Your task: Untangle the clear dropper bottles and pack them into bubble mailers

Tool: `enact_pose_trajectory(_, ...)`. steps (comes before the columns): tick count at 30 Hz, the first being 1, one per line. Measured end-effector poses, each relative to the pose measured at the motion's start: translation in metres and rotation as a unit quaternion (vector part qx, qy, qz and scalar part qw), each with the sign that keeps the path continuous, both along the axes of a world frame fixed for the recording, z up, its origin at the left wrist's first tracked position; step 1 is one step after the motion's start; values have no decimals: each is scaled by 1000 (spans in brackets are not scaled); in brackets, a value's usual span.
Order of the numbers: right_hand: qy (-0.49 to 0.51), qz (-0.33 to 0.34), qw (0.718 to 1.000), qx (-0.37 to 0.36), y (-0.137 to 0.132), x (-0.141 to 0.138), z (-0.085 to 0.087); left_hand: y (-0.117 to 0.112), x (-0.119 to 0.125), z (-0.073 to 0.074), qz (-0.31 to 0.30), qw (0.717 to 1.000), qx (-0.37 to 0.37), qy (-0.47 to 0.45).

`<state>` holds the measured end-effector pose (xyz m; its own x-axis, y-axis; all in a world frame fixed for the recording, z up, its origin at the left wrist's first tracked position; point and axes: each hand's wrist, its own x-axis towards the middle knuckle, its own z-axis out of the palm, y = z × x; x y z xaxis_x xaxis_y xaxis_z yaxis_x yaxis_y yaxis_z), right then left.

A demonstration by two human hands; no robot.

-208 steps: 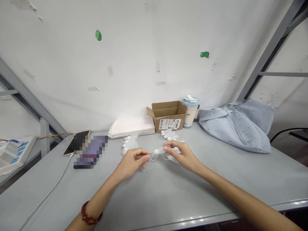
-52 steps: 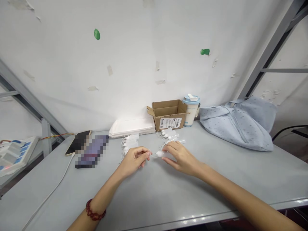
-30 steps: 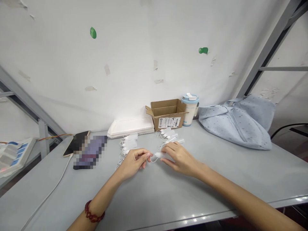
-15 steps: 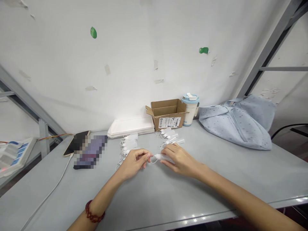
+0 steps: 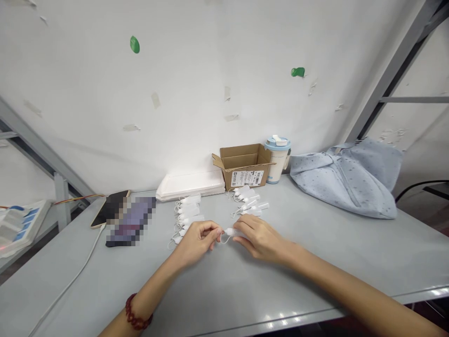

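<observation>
My right hand [image 5: 257, 236] is closed around a small white squeeze bottle [image 5: 230, 232], whose nozzle points left. Most of the bottle's body is hidden by the fingers. From its neck a thin white strand loops down and over to my left hand [image 5: 198, 241]. Thumb and index finger of that hand are pinched just left of the nozzle, on a tiny piece too small to make out. Beyond my left hand lies a column of similar bottles [image 5: 189, 208] with looped strands. A second group of bottles [image 5: 249, 201] lies behind my right hand.
At the back stand a stack of white trays [image 5: 191, 185], an open cardboard box [image 5: 245, 178] and a lidded cup [image 5: 277, 161]. A pale blue cloth bag [image 5: 345, 185] lies at right. Leftward are a phone [image 5: 107, 210], its cable [image 5: 82, 271] and a power strip [image 5: 26, 229].
The bottle's nozzle and the strand's loop have shifted slightly down. My left hand has moved slightly to the right and down. Both hands keep their grips.
</observation>
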<state>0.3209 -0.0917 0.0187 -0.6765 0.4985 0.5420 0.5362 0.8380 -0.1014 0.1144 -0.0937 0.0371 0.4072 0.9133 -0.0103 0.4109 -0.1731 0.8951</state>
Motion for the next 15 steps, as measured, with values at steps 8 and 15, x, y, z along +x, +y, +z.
enact_pose_trajectory(8,26,-10,1000,-13,-5,-3,-7,-2,3,-5,3,999,-18,-26)
enact_pose_trajectory(15,44,-4,999,10,-7,-6,-12,-3,2,-3,-6,999,-27,-34)
